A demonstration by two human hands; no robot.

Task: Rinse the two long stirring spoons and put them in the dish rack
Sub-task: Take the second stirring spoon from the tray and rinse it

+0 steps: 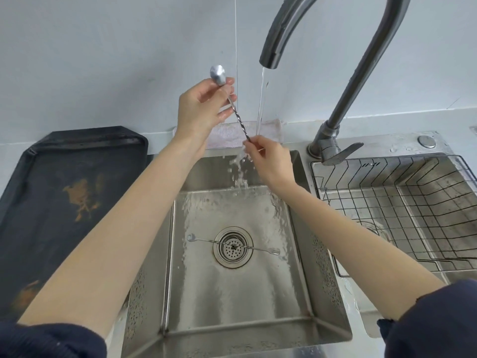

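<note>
Both hands hold one long twisted-handle stirring spoon (238, 120) over the sink, tilted with its bowl up at the left. My left hand (204, 109) pinches it just below the bowl. My right hand (268, 161) grips its lower end, right where the stream of water (261, 107) from the faucet lands and splashes. A second stirring spoon (204, 241) lies flat on the sink floor across the drain strainer (233, 247). The wire dish rack (402, 202) sits in the right basin with nothing in it.
The steel faucet (343, 81) arches over the sink from the right, its lever beside the rack. A dark tray (59, 192) with brown stains lies on the counter at the left. A pale cloth (227, 136) hangs at the sink's back edge.
</note>
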